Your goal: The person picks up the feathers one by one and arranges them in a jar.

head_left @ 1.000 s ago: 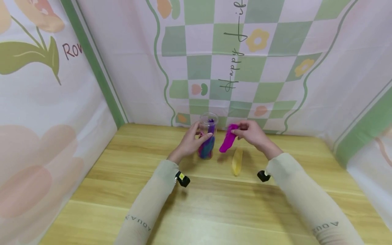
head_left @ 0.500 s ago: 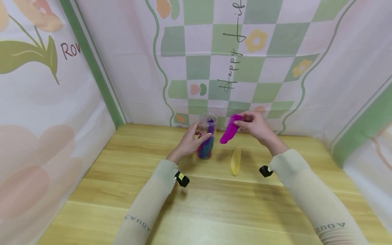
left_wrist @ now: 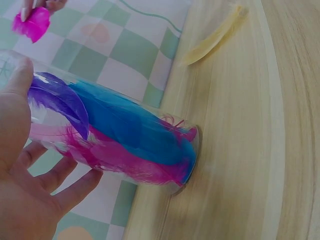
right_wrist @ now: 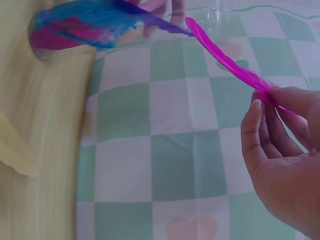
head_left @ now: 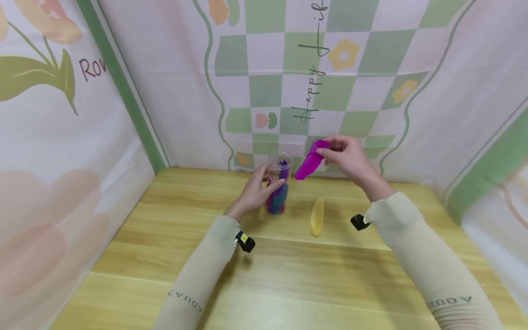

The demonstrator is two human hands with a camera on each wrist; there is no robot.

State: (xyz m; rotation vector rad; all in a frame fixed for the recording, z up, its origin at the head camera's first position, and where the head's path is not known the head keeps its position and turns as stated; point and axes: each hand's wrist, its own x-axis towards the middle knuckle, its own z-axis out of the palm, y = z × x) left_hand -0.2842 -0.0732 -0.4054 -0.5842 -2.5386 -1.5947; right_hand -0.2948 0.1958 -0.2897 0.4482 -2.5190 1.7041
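Note:
A tall clear plastic cup point(head_left: 280, 160) stands upright on the table near its back edge. My left hand point(head_left: 256, 190) grips it, thumb across the near side and fingers behind. Inside are a purple feather point(left_wrist: 62, 102), a blue feather point(left_wrist: 127, 122) and pink feathers point(left_wrist: 120, 157). To the right, raised to about rim height, my right hand point(head_left: 348, 158) pinches a magenta feather point(head_left: 310, 161) between thumb and fingertips. Its free end slants down toward the cup's rim, a short way apart from it in the head view.
A yellow feather point(head_left: 317, 217) lies on the wooden table point(head_left: 272, 284), right of the cup and nearer to me. Behind the table hangs a green-and-white checked cloth point(head_left: 268, 91). A black wrist camera point(head_left: 360, 222) sticks out below the right cuff.
My right hand has risen and shifted slightly right, lifting the magenta feather from beside the cup's body to rim height. The left hand and the cup have stayed put.

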